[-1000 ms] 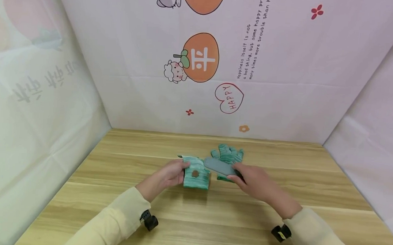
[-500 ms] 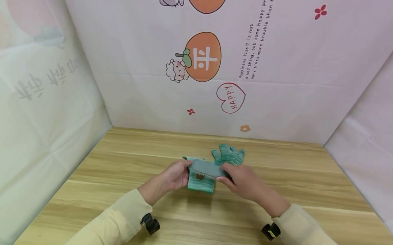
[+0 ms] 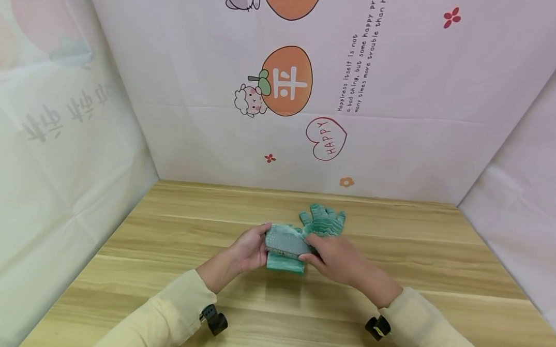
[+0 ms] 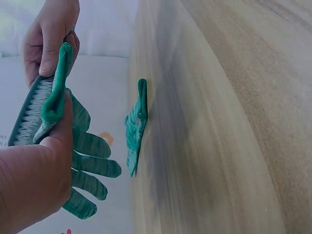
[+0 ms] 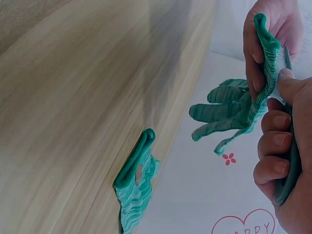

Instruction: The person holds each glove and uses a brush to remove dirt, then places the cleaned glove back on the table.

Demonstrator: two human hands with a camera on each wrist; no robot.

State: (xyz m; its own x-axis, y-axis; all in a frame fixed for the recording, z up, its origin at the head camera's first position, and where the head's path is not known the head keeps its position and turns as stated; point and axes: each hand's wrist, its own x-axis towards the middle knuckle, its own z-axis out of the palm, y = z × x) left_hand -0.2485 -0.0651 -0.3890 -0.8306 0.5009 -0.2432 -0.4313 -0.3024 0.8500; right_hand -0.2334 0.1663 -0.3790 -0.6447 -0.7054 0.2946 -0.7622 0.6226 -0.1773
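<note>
A green striped glove (image 3: 285, 265) is held up above the table by my left hand (image 3: 248, 251), the thumb on its near face and the fingers behind it. In the left wrist view its fingers (image 4: 90, 163) hang loose. My right hand (image 3: 337, 259) grips the handle of a grey-green brush (image 3: 285, 242); in the right wrist view the fingers curl round the handle (image 5: 291, 168). White bristles (image 4: 36, 109) press against the glove's face. The brush hides the brown spot on the glove.
A second green striped glove (image 3: 324, 220) lies flat on the wooden table (image 3: 211, 204), behind the right hand, with a brown mark visible in the right wrist view. White printed sheets (image 3: 204, 144) stand at the back and both sides.
The brush has moved left and down onto the held glove, covering its brown spot. My right hand has moved left with it, and the left hand has shifted slightly right with the glove.
</note>
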